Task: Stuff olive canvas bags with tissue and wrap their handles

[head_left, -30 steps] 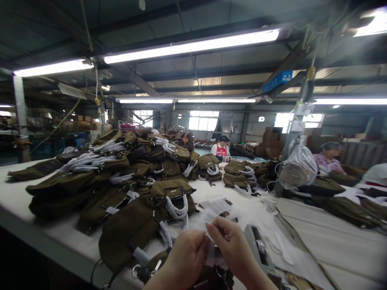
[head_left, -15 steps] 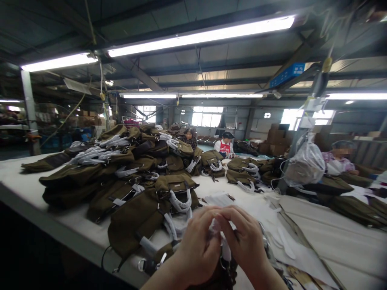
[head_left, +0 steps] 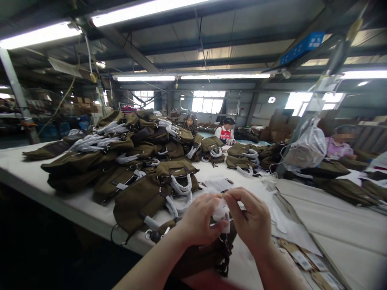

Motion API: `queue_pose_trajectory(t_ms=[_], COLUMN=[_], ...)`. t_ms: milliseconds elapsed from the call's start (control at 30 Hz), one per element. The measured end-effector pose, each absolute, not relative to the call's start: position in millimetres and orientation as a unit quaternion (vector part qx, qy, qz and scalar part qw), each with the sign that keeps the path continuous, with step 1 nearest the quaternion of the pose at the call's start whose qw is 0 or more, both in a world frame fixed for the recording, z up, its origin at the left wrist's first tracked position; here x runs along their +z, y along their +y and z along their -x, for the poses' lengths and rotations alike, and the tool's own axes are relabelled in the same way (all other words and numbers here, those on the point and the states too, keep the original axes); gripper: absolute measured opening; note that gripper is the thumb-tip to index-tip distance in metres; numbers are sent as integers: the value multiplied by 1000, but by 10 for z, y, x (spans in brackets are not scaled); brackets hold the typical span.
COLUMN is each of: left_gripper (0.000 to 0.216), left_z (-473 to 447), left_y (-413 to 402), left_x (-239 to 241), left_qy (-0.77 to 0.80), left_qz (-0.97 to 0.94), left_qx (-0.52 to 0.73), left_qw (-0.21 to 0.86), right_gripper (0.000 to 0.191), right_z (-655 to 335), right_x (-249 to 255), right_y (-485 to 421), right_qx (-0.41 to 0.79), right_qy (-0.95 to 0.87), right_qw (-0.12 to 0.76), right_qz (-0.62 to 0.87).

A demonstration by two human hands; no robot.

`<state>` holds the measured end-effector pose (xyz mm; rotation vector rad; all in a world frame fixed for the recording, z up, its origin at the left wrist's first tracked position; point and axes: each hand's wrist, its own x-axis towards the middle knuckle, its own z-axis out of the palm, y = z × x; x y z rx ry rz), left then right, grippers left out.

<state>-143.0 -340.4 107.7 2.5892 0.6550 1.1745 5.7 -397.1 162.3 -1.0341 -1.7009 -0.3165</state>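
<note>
My left hand [head_left: 199, 219] and my right hand [head_left: 252, 221] meet over the near edge of the white table [head_left: 338, 237]. Both pinch a small crumpled piece of white wrapping paper [head_left: 222, 213] between fingers and thumbs. Under the hands lies an olive-brown bag [head_left: 199, 253] with a dark metal clasp [head_left: 225, 251]; the paper seems to sit at its hardware. Just left of my left hand is another olive bag [head_left: 142, 201] with handles wrapped in white paper.
A big heap of olive bags [head_left: 121, 153] covers the table's left half. A stack of white paper [head_left: 217, 184] lies beyond my hands, printed tags [head_left: 302, 257] at the right. A plastic sack [head_left: 305, 147] hangs from a post. Three people sit at the far side.
My hands came together and rose slightly while the view tilted down. The flat paper held a second ago is now bunched between the fingertips.
</note>
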Motion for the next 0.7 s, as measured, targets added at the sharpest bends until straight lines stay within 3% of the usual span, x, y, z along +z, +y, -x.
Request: queue_pose_trajectory(t_ms=[67,167,300,467,600,700], left_gripper=[58,25,22,30,44,42], left_z=[1467,1429,1303,1321,1428,1498], left_y=[-3460,-3490,-3401,-3289,-3043,-2825], left_x=[1223,1305,1067,839,1004,1209], left_qy=[196,201,231,275,285,273], left_qz=[-874,-860,-868,-883,-880,-877], left_qx=[419,446,422,373,380,391], left_qw=[147,142,126,69,-11,-61], right_gripper=[18,18,12,19,24,30], right_z=[-54,-29,-32,-241,-462,-570], right_x=[1675,1711,1609,1378,1106,819], right_y=[-3971,-3990,-4040,-4076,-4096,-4156], right_qx=[-89,-79,-131,-49,36,68], right_qy=[-730,-745,-746,-687,-625,-609], right_qw=[521,515,513,541,536,515], right_qz=[434,417,404,482,567,599])
